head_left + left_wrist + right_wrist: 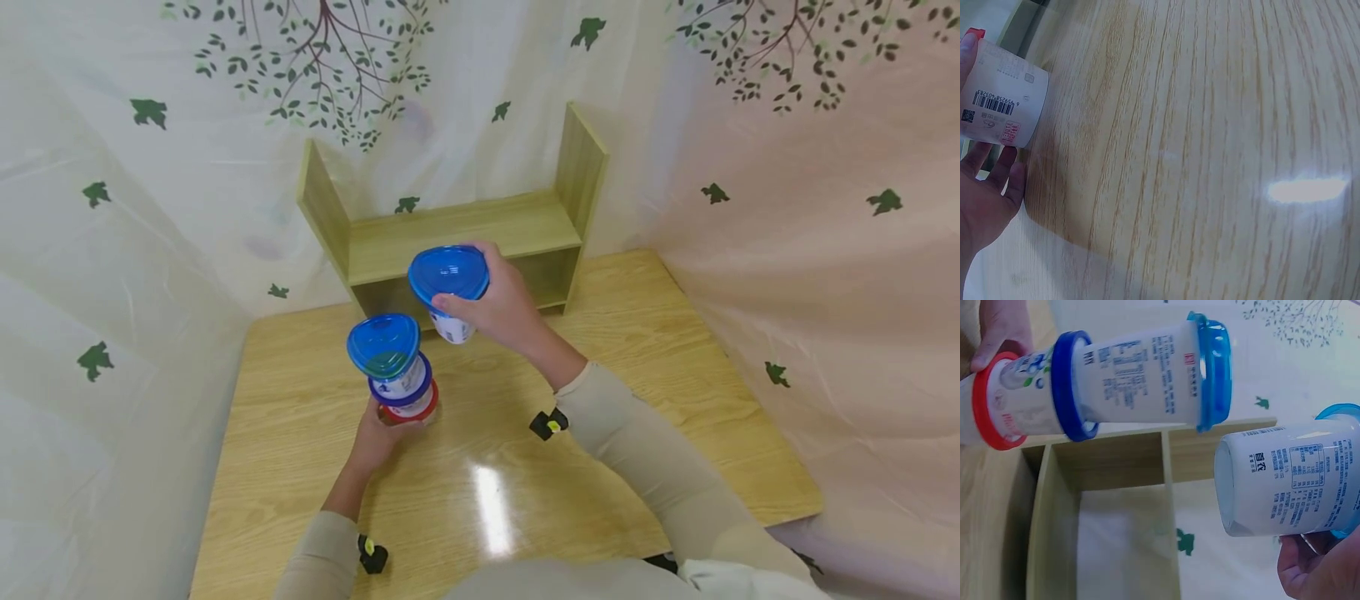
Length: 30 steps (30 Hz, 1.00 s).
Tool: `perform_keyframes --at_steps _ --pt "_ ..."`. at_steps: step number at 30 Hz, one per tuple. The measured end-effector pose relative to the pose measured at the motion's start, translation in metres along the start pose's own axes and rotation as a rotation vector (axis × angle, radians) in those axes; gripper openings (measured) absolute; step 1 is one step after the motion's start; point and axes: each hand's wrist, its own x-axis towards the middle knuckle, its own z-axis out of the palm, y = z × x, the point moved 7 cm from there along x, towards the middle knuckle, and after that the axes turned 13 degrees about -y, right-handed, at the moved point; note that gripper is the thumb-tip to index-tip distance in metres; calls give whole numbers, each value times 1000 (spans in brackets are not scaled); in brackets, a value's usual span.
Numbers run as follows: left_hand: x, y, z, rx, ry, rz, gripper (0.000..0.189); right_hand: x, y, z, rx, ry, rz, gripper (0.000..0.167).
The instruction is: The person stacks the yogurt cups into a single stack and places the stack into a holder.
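Note:
My left hand (377,439) grips the red-lidded tub (1004,94) at the bottom of a stack; its white side shows a barcode. On it sits a tub with a dark blue lid (1072,387), and topmost is a tub with a clear blue lid (384,344). The stack leans in the head view. My right hand (504,305) holds another white tub with a clear blue lid (450,273), fingers and thumb around its upper part just below the rim. This tub (1291,481) is apart from the stack's top in the right wrist view.
A light wooden shelf (465,229) with upright side panels stands at the table's back edge, behind both hands. The wooden table (637,467) reflects a bright light at the front. Patterned curtains (810,250) with leaves hang around it.

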Motion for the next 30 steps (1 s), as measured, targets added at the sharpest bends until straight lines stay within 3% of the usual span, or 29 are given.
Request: perform_keyframes --at_steps 8,16,23,30 --pt "-3 2 -1 2 2 21 89 10 -34 13 14 -18 -81 81" --pt "-1 3 1 -7 3 17 89 17 -52 37 45 -73 -82 83" --pt "0 -1 1 -30 12 11 90 22 -57 59 41 -123 -83 83" --pt "-1 0 1 -10 9 8 90 24 -56 69 22 -119 -82 84"
